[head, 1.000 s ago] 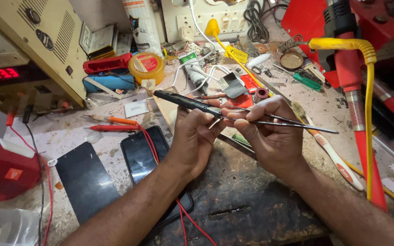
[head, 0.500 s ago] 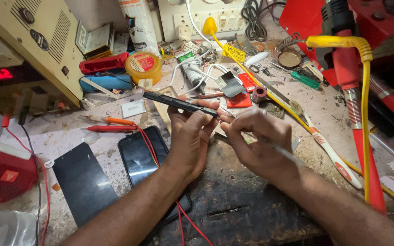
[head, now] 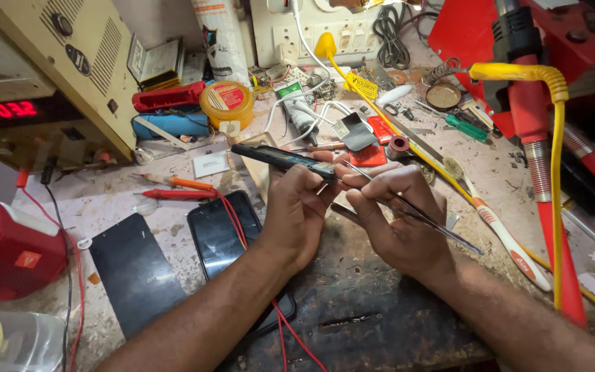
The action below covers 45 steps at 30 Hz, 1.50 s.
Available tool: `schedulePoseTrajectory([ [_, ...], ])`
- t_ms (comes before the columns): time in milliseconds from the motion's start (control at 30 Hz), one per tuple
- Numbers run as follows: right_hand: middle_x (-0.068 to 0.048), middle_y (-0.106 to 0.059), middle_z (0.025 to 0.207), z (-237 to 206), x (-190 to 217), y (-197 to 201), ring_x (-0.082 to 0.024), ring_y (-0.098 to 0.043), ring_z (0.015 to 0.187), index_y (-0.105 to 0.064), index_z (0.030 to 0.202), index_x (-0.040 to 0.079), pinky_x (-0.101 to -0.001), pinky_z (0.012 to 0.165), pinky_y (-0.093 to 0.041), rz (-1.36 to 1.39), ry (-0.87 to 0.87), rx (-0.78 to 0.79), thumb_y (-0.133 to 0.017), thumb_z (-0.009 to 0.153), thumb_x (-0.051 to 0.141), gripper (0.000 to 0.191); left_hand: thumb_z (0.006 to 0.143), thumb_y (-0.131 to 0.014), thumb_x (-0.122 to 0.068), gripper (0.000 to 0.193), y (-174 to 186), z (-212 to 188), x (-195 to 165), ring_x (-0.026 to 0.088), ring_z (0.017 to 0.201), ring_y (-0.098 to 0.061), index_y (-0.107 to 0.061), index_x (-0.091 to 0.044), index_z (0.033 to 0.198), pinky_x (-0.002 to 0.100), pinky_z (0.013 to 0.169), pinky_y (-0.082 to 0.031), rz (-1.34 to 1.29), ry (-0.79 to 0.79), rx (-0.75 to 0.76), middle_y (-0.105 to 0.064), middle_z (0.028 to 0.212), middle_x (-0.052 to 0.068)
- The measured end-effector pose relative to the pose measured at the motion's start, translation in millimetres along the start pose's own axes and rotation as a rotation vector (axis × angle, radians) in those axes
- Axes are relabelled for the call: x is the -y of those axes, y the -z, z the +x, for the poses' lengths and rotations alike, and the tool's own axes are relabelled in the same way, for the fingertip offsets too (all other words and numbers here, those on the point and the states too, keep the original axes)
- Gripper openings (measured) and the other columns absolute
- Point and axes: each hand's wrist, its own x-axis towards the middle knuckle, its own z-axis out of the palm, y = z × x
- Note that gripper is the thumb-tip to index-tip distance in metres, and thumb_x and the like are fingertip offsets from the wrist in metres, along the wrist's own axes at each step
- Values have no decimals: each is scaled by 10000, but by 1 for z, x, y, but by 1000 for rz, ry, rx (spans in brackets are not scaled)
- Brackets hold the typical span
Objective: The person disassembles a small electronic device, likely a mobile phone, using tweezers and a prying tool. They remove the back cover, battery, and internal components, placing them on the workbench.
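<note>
My left hand (head: 299, 207) holds a thin dark phone part (head: 280, 158) edge-on above the bench, gripped at its right end. My right hand (head: 397, 217) pinches metal tweezers (head: 414, 210), their tips meeting the part's right end beside my left fingers. Below my left forearm lies a black phone (head: 225, 238) with a red wire across it. A separate dark back panel (head: 131, 272) rests flat to the left of that phone.
A beige power supply (head: 43, 76) with a red display stands at the left. Red and orange probes (head: 173, 189), a yellow tin (head: 226, 103), a toothbrush (head: 504, 231), a green screwdriver (head: 467, 127), a yellow cable (head: 556, 165) and a red stand (head: 545, 207) crowd the bench.
Both hands have stayed together over the bench. My right hand turned the tweezers so their tips sit against the part's end; the view shifted slightly.
</note>
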Motion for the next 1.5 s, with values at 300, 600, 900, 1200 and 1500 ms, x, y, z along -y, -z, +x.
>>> schedulePoseTrajectory([
  [300,-174,-740,1156,0,-1,2,-221,-743,1144,-504,1067,41,-324,975,-622,-97,95,-21,-730,979,-15,249,836,-499,-89,474,0,-5,-11,284,1093,-678,-462,-96,1309,463,987,-570,-4,58,95,-650,1260,148],
  [600,-126,-759,1098,10,-3,19,-177,-757,1119,-562,1145,43,-305,974,-609,82,-288,-81,-643,1024,43,146,869,-475,-122,605,0,-6,-29,413,1139,-716,-463,152,1409,530,1094,-563,-29,140,225,-664,1241,274],
  [900,-83,-773,1175,20,1,24,-146,-712,1043,-673,1107,62,-293,912,-588,-58,-178,259,-835,867,109,293,908,-492,-131,655,-3,-8,-25,344,1102,-677,-334,-79,1542,508,952,-577,138,187,227,-594,1302,187],
  [1200,-80,-742,1230,23,-9,29,-145,-695,1161,-626,1095,65,-308,987,-585,96,-276,357,-827,847,101,322,799,-523,9,1167,-9,-10,-27,314,1224,-623,229,-438,1571,440,823,-637,487,139,241,-455,1327,183],
  [1500,-106,-745,1178,14,-9,24,-141,-739,1100,-602,1016,42,-295,950,-623,40,-216,286,-770,905,55,202,821,-577,-117,1166,-9,-7,-33,322,1242,-625,275,-384,1571,439,865,-628,536,166,236,-502,1270,176],
])
